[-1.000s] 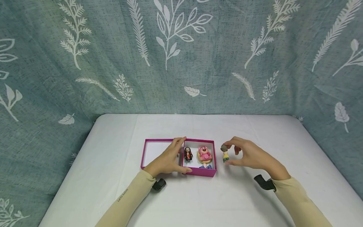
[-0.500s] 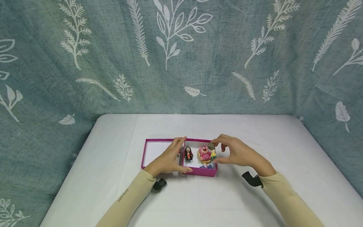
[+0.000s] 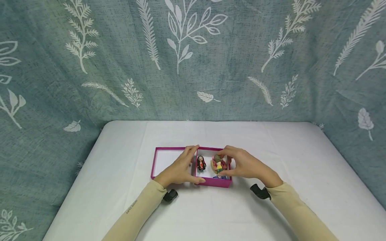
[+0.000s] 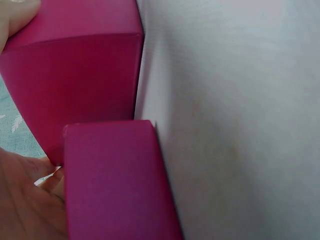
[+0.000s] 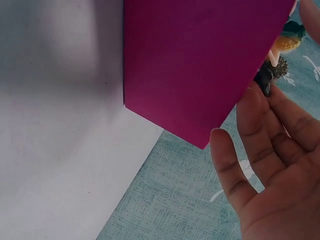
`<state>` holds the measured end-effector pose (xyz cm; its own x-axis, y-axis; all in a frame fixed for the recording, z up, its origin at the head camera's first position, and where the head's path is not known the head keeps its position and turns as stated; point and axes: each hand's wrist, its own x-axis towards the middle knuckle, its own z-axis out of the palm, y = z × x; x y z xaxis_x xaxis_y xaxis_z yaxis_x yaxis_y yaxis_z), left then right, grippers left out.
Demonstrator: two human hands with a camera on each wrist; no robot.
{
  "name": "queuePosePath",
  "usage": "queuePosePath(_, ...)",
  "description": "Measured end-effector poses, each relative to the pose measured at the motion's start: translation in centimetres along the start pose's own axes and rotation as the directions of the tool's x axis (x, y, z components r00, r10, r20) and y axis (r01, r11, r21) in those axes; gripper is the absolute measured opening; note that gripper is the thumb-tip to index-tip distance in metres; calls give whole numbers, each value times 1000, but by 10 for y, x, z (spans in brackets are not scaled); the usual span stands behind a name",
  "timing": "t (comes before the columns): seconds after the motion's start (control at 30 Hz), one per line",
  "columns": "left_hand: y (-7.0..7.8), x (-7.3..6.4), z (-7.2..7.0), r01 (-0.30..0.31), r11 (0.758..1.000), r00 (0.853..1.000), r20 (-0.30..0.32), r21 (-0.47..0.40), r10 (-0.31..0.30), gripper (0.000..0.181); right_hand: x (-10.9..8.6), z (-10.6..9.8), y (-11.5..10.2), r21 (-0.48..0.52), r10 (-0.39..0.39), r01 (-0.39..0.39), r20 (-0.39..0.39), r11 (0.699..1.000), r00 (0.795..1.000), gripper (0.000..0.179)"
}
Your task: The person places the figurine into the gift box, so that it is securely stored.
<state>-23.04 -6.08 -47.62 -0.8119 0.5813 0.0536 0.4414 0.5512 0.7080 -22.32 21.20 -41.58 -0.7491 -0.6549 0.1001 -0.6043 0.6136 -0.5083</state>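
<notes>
The left hand [image 3: 179, 168] grips the magenta box [image 3: 217, 182], thumb on the near wall, fingers at the far one. The right hand [image 3: 248, 163], fingers curled, pinches a yellow-and-green figure [image 3: 218, 165] that partly hides the pink bear [image 3: 224, 165] inside, right of a dark-haired doll [image 3: 201, 163]. Beyond the table [image 3: 129, 140] hangs a leafy curtain [image 3: 193, 87].

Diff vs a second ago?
The right hand carried the yellow-and-green figurine leftward, from beside the pink box to over the pink bear figurine inside it, without losing its grip. The left hand stayed on the box; the dark-haired figurine stayed put.
</notes>
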Motion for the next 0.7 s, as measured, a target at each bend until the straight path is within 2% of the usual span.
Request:
queuePosePath(0.17, 0, 0, 0, -14, 1000, 1000, -6, 12, 14, 122, 3, 4, 2, -31, -20, 20, -8, 999, 1000, 60)
queuePosePath(0.33, 0, 0, -1, -21, 1000, 1000, -11, 18, 21, 122, 8, 10, 1, -132, -72, 66, -41, 989, 997, 61)
queuePosePath(0.7, -1, 0, 1, -12, 1000, 1000, -2, 4, 12, 122, 20, 24, -6, -228, -55, 46, -34, 973, 998, 62)
